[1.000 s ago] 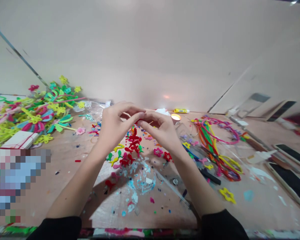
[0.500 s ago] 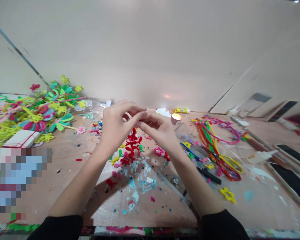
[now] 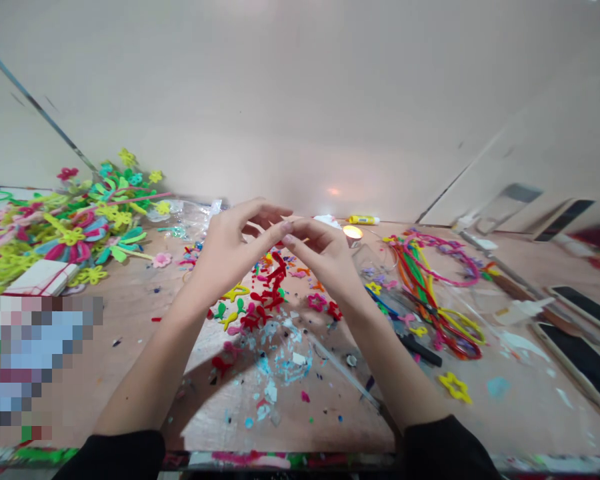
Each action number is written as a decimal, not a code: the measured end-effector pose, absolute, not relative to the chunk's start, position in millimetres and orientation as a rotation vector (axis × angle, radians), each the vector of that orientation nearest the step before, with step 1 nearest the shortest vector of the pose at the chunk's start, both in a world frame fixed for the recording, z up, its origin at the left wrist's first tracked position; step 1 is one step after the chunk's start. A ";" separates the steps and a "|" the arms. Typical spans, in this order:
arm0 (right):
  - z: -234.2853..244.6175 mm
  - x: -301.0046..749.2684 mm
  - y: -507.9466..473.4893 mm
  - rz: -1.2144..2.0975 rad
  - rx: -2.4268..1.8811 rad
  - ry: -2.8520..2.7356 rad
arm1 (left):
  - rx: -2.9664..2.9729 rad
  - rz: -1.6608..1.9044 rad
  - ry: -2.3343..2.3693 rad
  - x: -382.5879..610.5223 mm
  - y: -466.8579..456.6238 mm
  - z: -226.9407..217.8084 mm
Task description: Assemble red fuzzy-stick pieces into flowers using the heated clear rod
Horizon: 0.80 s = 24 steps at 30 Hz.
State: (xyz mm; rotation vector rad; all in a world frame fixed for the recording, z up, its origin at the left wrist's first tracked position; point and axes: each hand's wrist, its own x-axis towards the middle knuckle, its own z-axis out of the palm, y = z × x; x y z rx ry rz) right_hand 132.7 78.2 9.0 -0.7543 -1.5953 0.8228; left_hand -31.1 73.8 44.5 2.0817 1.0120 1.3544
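Observation:
My left hand (image 3: 230, 248) and my right hand (image 3: 325, 257) meet fingertip to fingertip above the middle of the table. Both pinch the top of a red pipe-cleaner piece (image 3: 271, 283) with small looped lobes, which hangs down between them. Below it lie small yellow, green and pink pipe-cleaner shapes (image 3: 233, 310) and torn bits of blue and white paper (image 3: 280, 357).
A heap of pipe-cleaner flowers (image 3: 75, 227) fills the far left beside a white box (image 3: 43, 279). A lit tea candle (image 3: 352, 235) and a glue stick (image 3: 363, 220) stand behind my hands. Loose pipe cleaners (image 3: 430, 287), black-handled pliers (image 3: 420, 350) and dark phones (image 3: 580, 353) lie right.
My fingertips have shifted slightly on the red piece, and the fingers of my left hand have spread a little. The hanging piece has swung a bit to the right.

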 end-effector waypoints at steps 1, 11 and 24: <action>9.3 133.4 78.4 0.829 -0.751 -1.577 | 2.058 1.314 1.003 -32.9 75.0 44.7; 10.2 136.3 79.5 0.806 -0.769 -1.534 | 1.859 1.145 0.890 -39.8 84.4 37.5; 13.7 136.3 74.9 0.585 -0.829 -1.604 | 1.994 1.209 0.948 -37.9 87.1 34.2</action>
